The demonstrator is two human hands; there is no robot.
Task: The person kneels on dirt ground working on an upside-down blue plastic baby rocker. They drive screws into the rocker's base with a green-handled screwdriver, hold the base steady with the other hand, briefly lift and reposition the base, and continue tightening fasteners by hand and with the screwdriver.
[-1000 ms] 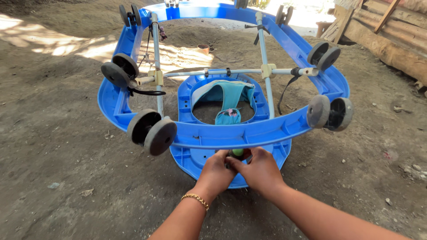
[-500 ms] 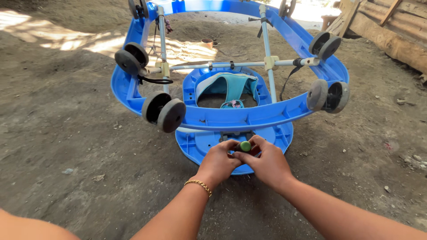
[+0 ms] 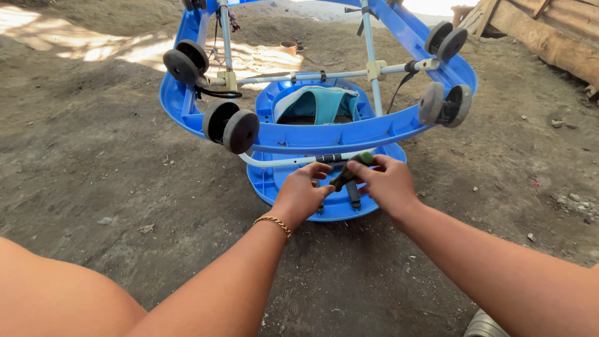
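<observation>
- Okay, upturned blue plastic baby walker (image 3: pixel 324 134) lies on the bare dirt ground (image 3: pixel 93 181), wheels up, base ring tilted toward the camera.
- Left hand (image 3: pixel 302 193) and right hand (image 3: pixel 387 182) sit close together at the near edge of the walker, just in front of the lower blue tray (image 3: pixel 274 181).
- Both hands are clamped on a small dark green handled tool (image 3: pixel 349 171); it lies slanted between them, upper end toward the right hand, lower end toward the left.
- Left fingers (image 3: pixel 318 170) curl over the tool's lower end; right fingers (image 3: pixel 365 167) pinch it near the top.
- Tool tip is hidden by the fingers, cannot tell what it touches.
- White metal tube (image 3: pixel 274 161) runs across just above the hands, under the blue ring.
- Black strap clip (image 3: pixel 354 193) rests on the tray between the two hands.
- Gold chain bracelet (image 3: pixel 272 221) on the left wrist.
- Pair of grey foam wheels (image 3: pixel 231 126) up and to the left of the left hand, well clear of it.
- Another grey wheel pair (image 3: pixel 446 105) up and right of the right hand.
- Teal fabric seat (image 3: pixel 318 103) shows through the middle of the ring, beyond the hands.
- Wooden planks (image 3: pixel 549 37) at the top right, well apart from the walker.
- Bare knee (image 3: pixel 56 293) in the bottom left corner.
</observation>
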